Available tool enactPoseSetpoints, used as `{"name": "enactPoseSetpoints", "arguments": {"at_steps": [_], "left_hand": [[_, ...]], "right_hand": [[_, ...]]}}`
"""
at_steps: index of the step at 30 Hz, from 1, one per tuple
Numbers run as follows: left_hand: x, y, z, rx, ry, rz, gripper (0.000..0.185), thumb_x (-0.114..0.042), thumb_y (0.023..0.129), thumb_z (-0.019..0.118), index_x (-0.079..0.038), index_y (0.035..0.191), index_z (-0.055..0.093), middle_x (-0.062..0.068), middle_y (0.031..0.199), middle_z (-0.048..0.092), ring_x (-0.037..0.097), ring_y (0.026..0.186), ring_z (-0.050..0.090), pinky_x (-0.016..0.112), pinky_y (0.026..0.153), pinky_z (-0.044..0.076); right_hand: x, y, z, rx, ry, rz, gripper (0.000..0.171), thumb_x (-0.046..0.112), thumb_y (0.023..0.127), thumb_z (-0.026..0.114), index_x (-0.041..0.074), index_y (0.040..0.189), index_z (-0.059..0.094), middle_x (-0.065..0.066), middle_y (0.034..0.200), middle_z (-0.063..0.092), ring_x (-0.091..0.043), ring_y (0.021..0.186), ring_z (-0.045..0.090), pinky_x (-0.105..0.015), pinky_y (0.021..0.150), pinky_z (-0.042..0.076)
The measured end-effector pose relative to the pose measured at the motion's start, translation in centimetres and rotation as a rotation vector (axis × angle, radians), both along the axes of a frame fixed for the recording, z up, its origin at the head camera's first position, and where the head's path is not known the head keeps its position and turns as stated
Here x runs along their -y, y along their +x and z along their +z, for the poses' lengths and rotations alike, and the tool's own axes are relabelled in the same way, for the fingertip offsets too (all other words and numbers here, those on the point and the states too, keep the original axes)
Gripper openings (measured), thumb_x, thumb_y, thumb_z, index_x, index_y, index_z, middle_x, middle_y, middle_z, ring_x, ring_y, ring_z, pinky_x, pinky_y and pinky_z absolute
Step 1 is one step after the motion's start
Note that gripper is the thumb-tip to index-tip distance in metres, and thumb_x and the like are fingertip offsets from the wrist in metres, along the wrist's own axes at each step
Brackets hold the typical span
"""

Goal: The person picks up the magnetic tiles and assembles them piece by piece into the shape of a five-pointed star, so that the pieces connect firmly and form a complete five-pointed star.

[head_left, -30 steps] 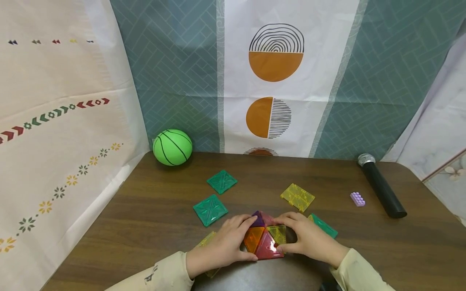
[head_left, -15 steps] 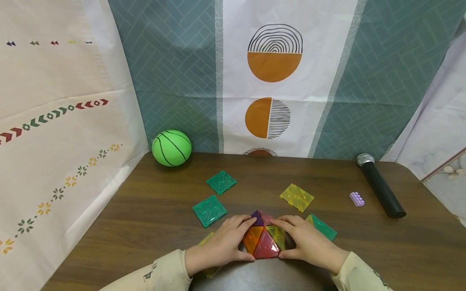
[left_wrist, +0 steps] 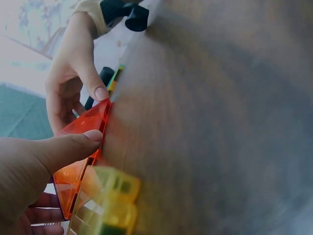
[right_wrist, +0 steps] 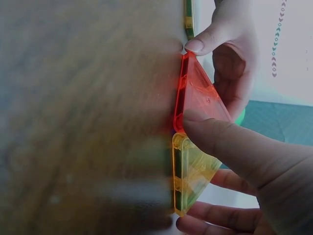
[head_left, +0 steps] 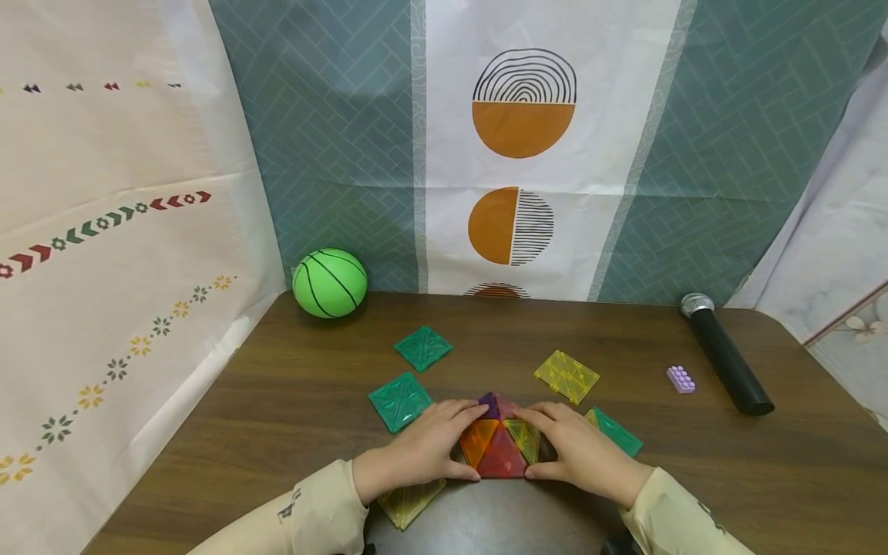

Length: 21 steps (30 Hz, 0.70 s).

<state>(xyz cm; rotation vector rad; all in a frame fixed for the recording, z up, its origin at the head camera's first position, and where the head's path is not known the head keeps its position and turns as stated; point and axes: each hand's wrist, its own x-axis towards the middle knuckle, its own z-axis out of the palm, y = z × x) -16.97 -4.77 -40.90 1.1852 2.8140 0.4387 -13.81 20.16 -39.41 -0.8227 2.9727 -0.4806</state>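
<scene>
Several translucent triangular magnetic tiles are joined edge to edge in a low, faceted shape at the front of the table. The red tile (head_left: 502,456) faces me, between an orange tile (head_left: 476,441) and a yellow tile (head_left: 525,439); purple (head_left: 491,403) and pink (head_left: 506,406) tiles lie behind. My left hand (head_left: 430,443) grips the shape's left side, thumb at the red tile's near corner. On the other side my right hand (head_left: 586,447) holds it, fingers behind and thumb in front. In the right wrist view that thumb rests where the red tile (right_wrist: 203,95) meets the yellow tile (right_wrist: 195,169).
Yellow tiles (head_left: 409,505) lie under my left wrist. Green tiles (head_left: 400,401) and another green pair (head_left: 423,348) lie beyond it. Farther right are a yellow rectangle of tiles (head_left: 566,376), a green tile (head_left: 617,433), a purple toy brick (head_left: 681,379) and a microphone (head_left: 728,358). A green ball (head_left: 329,283) sits back left.
Both hands have moved the joined tiles slightly away from me along the table. More of the yellow tiles under my left wrist now shows. My right thumb has come to the red tile's near corner.
</scene>
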Motion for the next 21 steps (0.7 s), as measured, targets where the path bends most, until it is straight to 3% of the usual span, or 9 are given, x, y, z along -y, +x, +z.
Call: {"name": "enactPoseSetpoints", "arguments": {"at_steps": [11,21], "left_hand": [[0.2,-1.3,-0.1,0.013,0.019,-0.015,0.085,-0.046,0.077,0.078,-0.013,0.146,0.041,0.009,0.144,0.048,0.026,0.132,0.047,0.047,0.109,0.040],[0.3,-2.6,0.1,0.055,0.034,-0.012,0.083,-0.042,0.080,0.076,-0.015,0.148,0.037,0.008,0.148,0.044,0.027,0.136,0.043,0.049,0.111,0.036]], "right_hand": [[0.4,-1.1,0.1,-0.015,-0.005,-0.021,0.074,0.044,0.076,0.078,0.011,0.137,0.053,-0.012,0.124,0.059,-0.032,0.111,0.059,-0.050,0.092,0.052],[0.8,-2.3,0.1,0.027,-0.018,-0.074,0.073,0.042,0.078,0.077,0.009,0.138,0.051,-0.014,0.127,0.059,-0.033,0.112,0.059,-0.051,0.091,0.052]]}}
